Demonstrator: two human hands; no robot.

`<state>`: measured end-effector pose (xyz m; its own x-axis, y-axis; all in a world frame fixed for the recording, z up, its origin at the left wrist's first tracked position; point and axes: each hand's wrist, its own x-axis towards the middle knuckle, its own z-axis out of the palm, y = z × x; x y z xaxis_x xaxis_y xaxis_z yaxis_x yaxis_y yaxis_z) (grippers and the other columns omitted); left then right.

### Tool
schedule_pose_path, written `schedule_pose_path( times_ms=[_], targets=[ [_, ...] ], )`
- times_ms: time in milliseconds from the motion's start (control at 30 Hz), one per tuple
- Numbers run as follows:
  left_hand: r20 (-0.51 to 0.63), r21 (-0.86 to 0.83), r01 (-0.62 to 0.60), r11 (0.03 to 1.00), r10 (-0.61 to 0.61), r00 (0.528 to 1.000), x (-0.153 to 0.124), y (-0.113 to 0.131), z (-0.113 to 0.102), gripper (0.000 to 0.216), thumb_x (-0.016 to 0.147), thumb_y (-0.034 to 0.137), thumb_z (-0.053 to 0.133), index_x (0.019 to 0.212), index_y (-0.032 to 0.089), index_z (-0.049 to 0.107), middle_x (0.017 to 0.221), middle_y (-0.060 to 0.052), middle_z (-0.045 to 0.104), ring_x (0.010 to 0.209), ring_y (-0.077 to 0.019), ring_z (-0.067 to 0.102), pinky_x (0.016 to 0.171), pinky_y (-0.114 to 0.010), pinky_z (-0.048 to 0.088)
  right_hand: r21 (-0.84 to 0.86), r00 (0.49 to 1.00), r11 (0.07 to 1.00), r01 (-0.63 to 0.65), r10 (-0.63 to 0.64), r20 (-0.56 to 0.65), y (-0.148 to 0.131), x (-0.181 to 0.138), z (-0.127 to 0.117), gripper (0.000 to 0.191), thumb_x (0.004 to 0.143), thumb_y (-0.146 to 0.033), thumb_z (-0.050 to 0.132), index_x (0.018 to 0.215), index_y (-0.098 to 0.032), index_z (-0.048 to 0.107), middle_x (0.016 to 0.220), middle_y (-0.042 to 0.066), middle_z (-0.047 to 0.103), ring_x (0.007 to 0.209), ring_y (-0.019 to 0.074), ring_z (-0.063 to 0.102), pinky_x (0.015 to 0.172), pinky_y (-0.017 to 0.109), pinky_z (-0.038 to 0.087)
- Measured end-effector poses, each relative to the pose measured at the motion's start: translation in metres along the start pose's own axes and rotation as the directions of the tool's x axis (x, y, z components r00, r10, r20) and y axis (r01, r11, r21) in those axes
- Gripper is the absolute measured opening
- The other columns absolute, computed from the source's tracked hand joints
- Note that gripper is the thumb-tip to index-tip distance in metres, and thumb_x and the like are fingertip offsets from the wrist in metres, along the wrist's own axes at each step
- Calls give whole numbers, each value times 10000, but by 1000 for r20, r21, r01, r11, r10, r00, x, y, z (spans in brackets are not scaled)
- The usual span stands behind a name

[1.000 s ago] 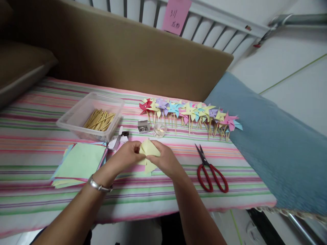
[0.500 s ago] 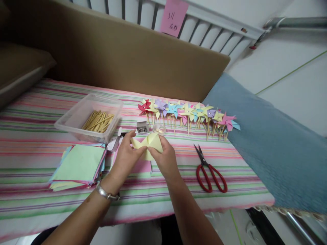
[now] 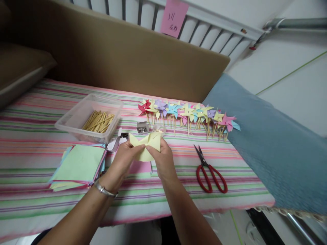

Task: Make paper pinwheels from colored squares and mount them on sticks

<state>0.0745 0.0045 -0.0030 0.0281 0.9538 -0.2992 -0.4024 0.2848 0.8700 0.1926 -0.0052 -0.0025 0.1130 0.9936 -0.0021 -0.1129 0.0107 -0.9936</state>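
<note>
The left hand [image 3: 124,154] and the right hand [image 3: 164,157] are clamping fingers and thumbs on a bent yellow paper [image 3: 144,156], which is spanning the space between them, thumb tips resting close together near its middle. A pink sheet [image 3: 141,167] is lying beneath the fingers. A paper stack [image 3: 79,163] is sitting left of the left fingers, scissors [image 3: 204,163] are lying right of the right fingers, and pinwheels [image 3: 188,111] are standing beyond them.
</note>
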Motion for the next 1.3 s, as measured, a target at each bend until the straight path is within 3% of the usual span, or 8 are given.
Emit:
schedule_pose_path(
  times_ms=[100, 200, 300, 433, 600, 867, 1100, 1300],
  targets=[
    [-10, 29, 0, 1000, 0, 1000, 3, 5, -7, 254, 562, 232, 769, 779, 128, 687, 707, -28, 710, 600, -135, 608, 603, -246, 457, 36, 999, 999, -32, 31, 43, -3, 0, 0, 385, 713, -222, 635, 1092, -193, 575, 929, 41, 696, 822, 196, 657, 719, 306, 529],
    [-38, 47, -5, 999, 7, 999, 6, 13, -14, 229, 549, 240, 766, 730, 125, 684, 677, -27, 705, 569, -143, 609, 579, -254, 463, -79, 1000, 997, 10, -12, -26, -5, 1, -3, 422, 733, -235, 619, 1145, -187, 546, 877, 41, 677, 796, 184, 652, 734, 319, 532],
    [-81, 45, -19, 999, 22, 996, 7, 22, -19, 222, 533, 240, 766, 700, 122, 682, 655, -32, 699, 561, -151, 612, 567, -256, 469, -322, 971, 924, 208, -234, -45, -9, -2, -6, 356, 775, -227, 581, 1131, -212, 573, 1038, 70, 649, 971, 200, 617, 871, 370, 498],
    [-97, 25, -52, 998, 55, 994, 8, 30, -24, 208, 547, 214, 760, 715, 124, 679, 665, -24, 692, 578, -137, 605, 572, -238, 465, -522, 865, 700, 487, -468, 181, -13, -8, -9, 366, 781, -116, 524, 1122, -232, 591, 1321, 88, 504, 1272, 227, 421, 1076, 435, 328],
    [-53, -1, -100, 995, 99, 994, 8, 34, -29, 166, 577, 186, 746, 719, 133, 677, 684, -8, 688, 609, -122, 599, 587, -218, 459, -568, 830, 605, 558, -429, 358, -7, -10, -5, 463, 747, -34, 470, 1150, -228, 589, 1473, 77, 311, 1374, 234, 264, 1107, 447, 275],
    [-55, 44, -49, 998, 52, 997, 8, 35, -28, 138, 545, 177, 755, 640, 139, 662, 541, 18, 626, 474, -102, 528, 474, -208, 404, -550, 839, 636, 541, -454, 300, -7, -8, -4, 126, 830, -191, 563, 834, -238, 679, 1397, 64, 436, 1333, 236, 344, 1087, 458, 289],
    [-51, 62, -20, 998, 23, 998, 9, 33, -29, 210, 519, 209, 768, 689, 131, 670, 620, -4, 670, 529, -123, 575, 514, -222, 424, -530, 832, 641, 555, -433, 348, -6, -7, -6, 190, 838, -171, 533, 883, -255, 697, 1418, 60, 412, 1326, 224, 357, 1058, 441, 331],
    [-15, 73, -9, 997, 11, 1000, 9, 31, -28, 235, 524, 215, 767, 720, 121, 677, 659, -16, 682, 559, -130, 591, 547, -230, 434, -526, 833, 646, 553, -438, 338, -8, -7, -6, 103, 819, -212, 601, 807, -245, 698, 1411, 57, 430, 1336, 226, 341, 1093, 448, 276]
  ],
)
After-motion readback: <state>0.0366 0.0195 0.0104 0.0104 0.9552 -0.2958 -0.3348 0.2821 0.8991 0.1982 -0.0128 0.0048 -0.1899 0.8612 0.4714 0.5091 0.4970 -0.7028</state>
